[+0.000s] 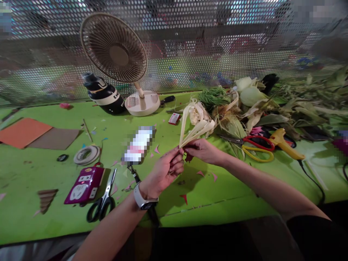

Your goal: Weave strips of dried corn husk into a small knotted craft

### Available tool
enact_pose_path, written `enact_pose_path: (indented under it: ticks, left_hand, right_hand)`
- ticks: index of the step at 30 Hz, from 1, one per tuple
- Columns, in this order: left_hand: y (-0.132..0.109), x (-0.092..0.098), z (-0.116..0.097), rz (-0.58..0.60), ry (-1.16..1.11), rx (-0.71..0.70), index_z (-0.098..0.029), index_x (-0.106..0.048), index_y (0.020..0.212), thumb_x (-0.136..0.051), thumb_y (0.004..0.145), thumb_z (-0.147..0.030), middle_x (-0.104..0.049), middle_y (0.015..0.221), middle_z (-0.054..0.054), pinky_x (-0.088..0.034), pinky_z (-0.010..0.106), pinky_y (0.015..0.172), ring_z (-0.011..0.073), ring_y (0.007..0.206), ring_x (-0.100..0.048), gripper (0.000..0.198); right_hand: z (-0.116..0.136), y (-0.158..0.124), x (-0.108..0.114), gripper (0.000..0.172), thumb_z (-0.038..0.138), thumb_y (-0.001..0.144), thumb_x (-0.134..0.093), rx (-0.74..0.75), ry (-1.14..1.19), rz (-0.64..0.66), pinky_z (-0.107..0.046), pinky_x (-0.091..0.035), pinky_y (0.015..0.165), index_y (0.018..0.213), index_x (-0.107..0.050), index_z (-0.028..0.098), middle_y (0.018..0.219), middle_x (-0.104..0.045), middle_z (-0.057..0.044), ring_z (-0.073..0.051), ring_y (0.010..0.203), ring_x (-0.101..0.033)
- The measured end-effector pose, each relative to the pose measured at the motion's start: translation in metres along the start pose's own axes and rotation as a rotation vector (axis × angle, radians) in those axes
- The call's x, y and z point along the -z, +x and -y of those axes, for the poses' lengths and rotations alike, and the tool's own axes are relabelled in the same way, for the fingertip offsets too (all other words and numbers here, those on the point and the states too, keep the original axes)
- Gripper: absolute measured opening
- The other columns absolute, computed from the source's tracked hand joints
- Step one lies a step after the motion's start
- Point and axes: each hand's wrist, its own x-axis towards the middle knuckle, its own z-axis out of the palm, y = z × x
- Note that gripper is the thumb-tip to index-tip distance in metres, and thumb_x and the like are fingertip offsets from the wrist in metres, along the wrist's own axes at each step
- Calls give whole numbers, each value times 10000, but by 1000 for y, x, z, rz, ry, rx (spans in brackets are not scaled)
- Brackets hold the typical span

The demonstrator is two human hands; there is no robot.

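Observation:
Pale strips of corn husk (199,131) fan up and to the right from between my two hands. My left hand (169,165), with a watch on the wrist, pinches the gathered lower end of the husk. Close against it, my right hand (202,150) has its fingers closed at the same spot. A small dark red piece (188,157) shows just under the right fingers; how it is attached is hidden. Behind the hands lies a heap of corn husks (233,125) with a bundle of green cord (214,97).
Red-and-yellow-handled scissors (258,148) and a yellow glue gun (288,145) lie to the right. Leftward are a phone (139,145), black-handled scissors (104,201), a purple packet (85,185) and a tape roll (87,155). A fan (143,103) and a black bottle (107,98) stand behind.

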Motion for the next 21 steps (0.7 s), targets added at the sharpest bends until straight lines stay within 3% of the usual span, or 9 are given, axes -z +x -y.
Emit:
enact_pose_path:
  ticks: [5, 10, 15, 21]
  left_hand:
    - [1, 0, -1, -3, -15, 7, -116, -551, 729, -440, 925, -177, -319, 477, -88, -215, 132, 345, 11, 342, -228, 233]
    - [2, 1, -1, 24, -32, 10, -115, -549, 725, -439, 926, -174, -312, 477, -88, -210, 134, 346, 10, 340, -244, 236]
    - [0, 0, -1, 38, -22, -13, -109, -561, 746, -445, 923, -168, -317, 488, -87, -224, 136, 352, 10, 347, -250, 219]
    - [-1, -2, -1, 23, 38, -72, -102, -583, 795, -489, 900, -173, -367, 517, -77, -262, 136, 379, 7, 371, -285, 158]
  right_hand:
    - [0, -2, 1, 246, 140, 816, -549, -52, 36, 70, -207, -540, 588, 1044, -640, 126, 830, -649, -28, -71, 633, -594]
    - [-7, 2, 2, 191, 195, 823, -561, -48, -43, -72, -207, -517, 551, 928, -681, 91, 720, -647, -17, -55, 528, -554]
    - [-12, 4, 5, 168, 137, 823, -534, -9, -276, -180, -232, -516, 566, 840, -696, 99, 722, -667, -37, -89, 555, -587]
    - [-4, 0, 2, 159, 120, 858, -535, 43, -638, -194, -233, -446, 564, 798, -681, 103, 715, -673, -50, -91, 535, -564]
